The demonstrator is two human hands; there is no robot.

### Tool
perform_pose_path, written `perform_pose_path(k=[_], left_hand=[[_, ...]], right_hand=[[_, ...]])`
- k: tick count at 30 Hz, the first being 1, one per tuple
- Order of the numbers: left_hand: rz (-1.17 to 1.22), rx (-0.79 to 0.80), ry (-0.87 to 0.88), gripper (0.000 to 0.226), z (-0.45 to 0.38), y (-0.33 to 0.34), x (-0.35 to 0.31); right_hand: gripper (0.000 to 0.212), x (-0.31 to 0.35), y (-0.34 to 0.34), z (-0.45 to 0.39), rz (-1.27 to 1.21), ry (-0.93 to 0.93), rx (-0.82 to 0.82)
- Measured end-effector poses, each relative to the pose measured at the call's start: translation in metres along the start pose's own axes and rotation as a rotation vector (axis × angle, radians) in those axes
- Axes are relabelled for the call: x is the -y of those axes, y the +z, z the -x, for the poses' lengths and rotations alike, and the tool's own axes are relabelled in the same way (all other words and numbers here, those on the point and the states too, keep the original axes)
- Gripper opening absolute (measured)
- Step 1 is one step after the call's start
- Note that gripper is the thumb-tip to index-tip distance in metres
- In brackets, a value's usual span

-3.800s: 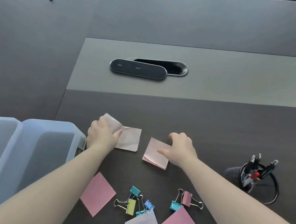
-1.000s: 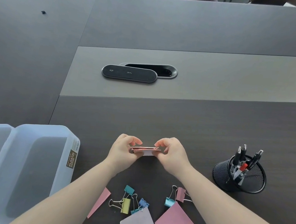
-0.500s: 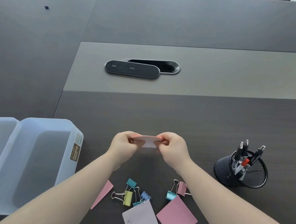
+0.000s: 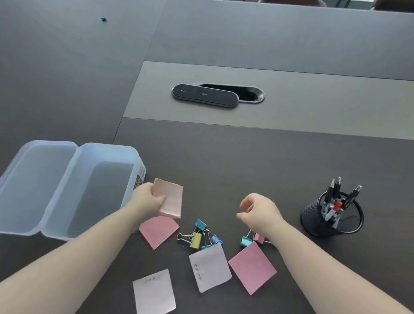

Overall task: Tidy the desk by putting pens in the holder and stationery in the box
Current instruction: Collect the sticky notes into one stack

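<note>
From the head view, our left hand (image 4: pixel 149 200) pinches a pink stack (image 4: pixel 167 201) just beside the box (image 4: pixel 104 192), lid open to take it; our right hand (image 4: pixel 259 211) hangs empty, fingers apart, over the clips (image 4: pixel 201 235); notes (image 4: pixel 252 267) lie on the worktop (image 4: pixel 292 169); pens (image 4: pixel 335 200) stand in the holder (image 4: pixel 332 221).

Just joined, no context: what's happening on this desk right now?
A person is tidying a desk. The left hand holds a small stack of pink sticky notes beside the open plastic box, which looks empty. The right hand hovers open, holding nothing. Loose sticky notes and binder clips lie on the desk. Pens already stand in the mesh holder.
</note>
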State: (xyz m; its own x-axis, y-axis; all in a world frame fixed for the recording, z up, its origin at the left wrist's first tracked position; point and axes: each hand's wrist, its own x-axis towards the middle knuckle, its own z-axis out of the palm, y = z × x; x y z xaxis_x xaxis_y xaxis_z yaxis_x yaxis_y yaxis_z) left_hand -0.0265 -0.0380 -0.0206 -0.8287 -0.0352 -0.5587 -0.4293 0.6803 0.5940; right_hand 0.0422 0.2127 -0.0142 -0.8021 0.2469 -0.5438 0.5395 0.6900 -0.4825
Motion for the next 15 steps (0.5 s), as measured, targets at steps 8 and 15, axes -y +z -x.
perform_pose_path(k=[8, 15], left_hand=[[-0.169, -0.093, -0.103, 0.021, 0.028, 0.014, 0.023], [-0.519, -0.001, -0.076, 0.036, 0.021, 0.028, 0.027]], right_hand=[[0.066, -0.035, 0.029, 0.054, 0.265, 0.192, 0.061], [0.087, -0.037, 0.047, 0.065, 0.389, 0.294, 0.005]])
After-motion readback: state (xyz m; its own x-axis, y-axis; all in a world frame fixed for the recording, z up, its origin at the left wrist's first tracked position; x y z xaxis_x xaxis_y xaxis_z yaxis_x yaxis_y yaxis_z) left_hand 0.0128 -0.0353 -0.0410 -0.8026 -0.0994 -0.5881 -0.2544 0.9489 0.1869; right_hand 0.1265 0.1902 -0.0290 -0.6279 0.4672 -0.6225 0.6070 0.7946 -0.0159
